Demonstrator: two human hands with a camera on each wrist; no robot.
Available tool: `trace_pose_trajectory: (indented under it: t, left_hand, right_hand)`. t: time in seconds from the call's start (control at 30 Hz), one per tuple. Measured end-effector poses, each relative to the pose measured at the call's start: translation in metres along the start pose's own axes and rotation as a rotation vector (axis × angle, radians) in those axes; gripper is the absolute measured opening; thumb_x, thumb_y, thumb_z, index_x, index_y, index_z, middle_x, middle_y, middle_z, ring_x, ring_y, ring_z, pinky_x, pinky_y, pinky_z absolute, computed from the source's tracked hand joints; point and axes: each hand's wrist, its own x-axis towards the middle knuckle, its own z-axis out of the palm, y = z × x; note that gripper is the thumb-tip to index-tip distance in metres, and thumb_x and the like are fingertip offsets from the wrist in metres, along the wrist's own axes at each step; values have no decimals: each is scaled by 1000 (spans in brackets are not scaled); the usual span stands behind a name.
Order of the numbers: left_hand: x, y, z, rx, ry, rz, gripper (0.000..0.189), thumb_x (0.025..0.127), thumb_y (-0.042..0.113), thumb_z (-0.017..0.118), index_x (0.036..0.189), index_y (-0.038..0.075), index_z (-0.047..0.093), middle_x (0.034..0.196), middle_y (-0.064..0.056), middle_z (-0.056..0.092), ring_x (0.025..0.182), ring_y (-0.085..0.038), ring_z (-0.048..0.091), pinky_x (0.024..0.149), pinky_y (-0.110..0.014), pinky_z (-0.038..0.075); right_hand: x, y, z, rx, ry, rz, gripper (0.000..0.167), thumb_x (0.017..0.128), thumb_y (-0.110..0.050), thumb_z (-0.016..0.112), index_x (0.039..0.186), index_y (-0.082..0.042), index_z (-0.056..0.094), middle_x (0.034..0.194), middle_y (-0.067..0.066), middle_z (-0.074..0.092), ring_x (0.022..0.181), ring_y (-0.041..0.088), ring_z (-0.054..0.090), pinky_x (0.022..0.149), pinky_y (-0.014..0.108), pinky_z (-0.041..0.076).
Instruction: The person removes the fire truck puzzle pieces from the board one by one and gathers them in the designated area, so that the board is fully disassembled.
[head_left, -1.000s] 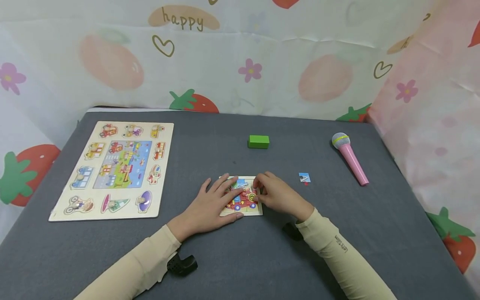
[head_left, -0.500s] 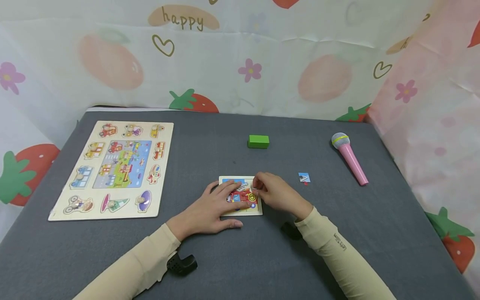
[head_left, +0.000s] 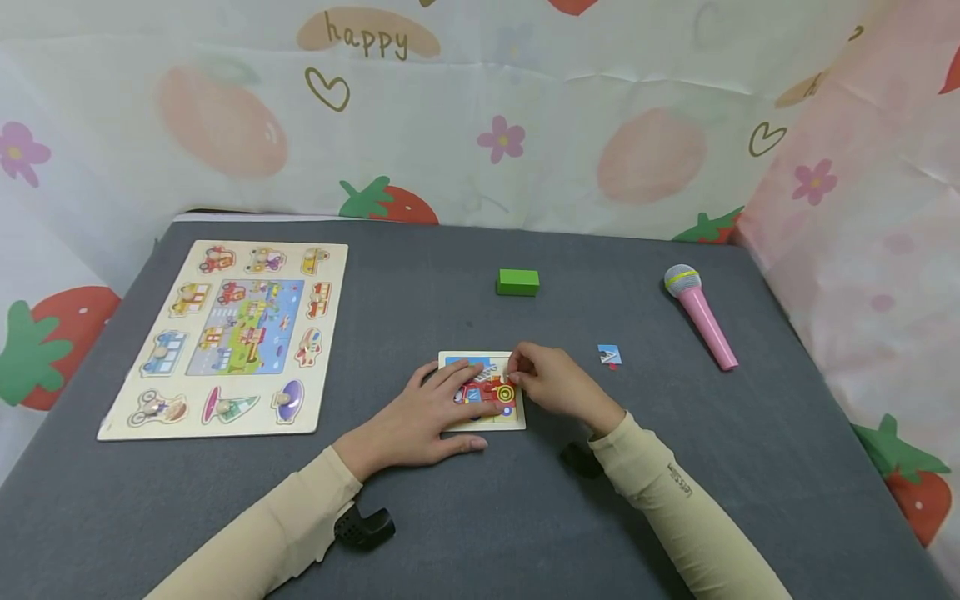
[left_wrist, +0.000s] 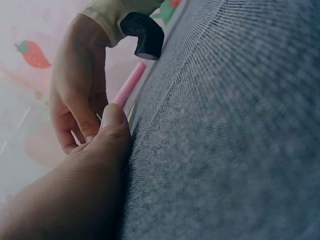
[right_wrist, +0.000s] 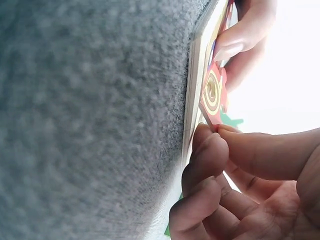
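Person wears cream long sleeves: right sleeve [head_left: 697, 533], left sleeve [head_left: 262, 525]. Small dark lettering [head_left: 680, 481] on fabric, elbow side of the right cuff [head_left: 617, 446]. Curved black unit [left_wrist: 145, 34], blunt-ended, beside that cuff; similar dotted black unit [head_left: 363, 530] well left of that cuff.

Tablecloth [head_left: 420, 533] is dark grey. Jigsaw [head_left: 502, 426] has a cream frame, red vehicle [head_left: 489, 391] on blue, yellow-ringed wheel [right_wrist: 212, 91]. Loose piece [head_left: 609, 354] is blue with red. Peg puzzle [head_left: 191, 385] is cream, centre print [head_left: 251, 329] blue-green. Block [head_left: 517, 282] is green. Microphone [head_left: 703, 318] is pink, grey-headed, yellow-banded. Backdrop [head_left: 555, 92] is mostly white, strawberry-printed.
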Motion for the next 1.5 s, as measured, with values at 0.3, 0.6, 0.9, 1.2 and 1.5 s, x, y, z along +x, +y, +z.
trace_pose_trajectory:
  t: [0.3,0.6,0.9,1.2,1.5]
  left_hand:
    - [1,1,0,29,-28,-24,49,94,62,41,139,43,46,152,-7,35,142,-23,26,108,-59,21]
    - [1,2,-1,43,-47,-17,51,94,62,40,141,43,44,153,-6,34,143,-23,25,108,-58,21]
    - [1,1,1,27,-37,-22,49,95,62,40,140,43,46,152,-6,35,143,-23,25,109,-58,21]
    - [-1,1,0,-21,-15,-33,45,94,58,45,137,44,49,153,-5,34,143,-21,24,109,-59,19]
    - [-1,0,1,-20,-29,-42,45,95,59,43,138,45,47,154,-4,33,144,-20,23,110,-57,18]
  right_hand:
    - [0,-1,0,-2,8,15,5,94,-8,59,89,-8,58,81,3,61,70,15,51,62,28,41]
    - [0,-2,-1,0,-12,29,6,94,-8,59,88,-7,58,83,4,62,71,15,53,64,29,42]
    - [-10,17,-30,85,23,104,5,95,-10,59,92,-7,60,88,7,61,73,18,54,65,31,44]
    - [-43,69,-69,61,16,88,6,94,-8,59,90,-3,59,85,9,60,71,16,52,63,31,43]
    - [-61,97,-84,-37,32,127,5,92,-5,60,88,-3,59,84,7,60,73,16,51,64,31,41]
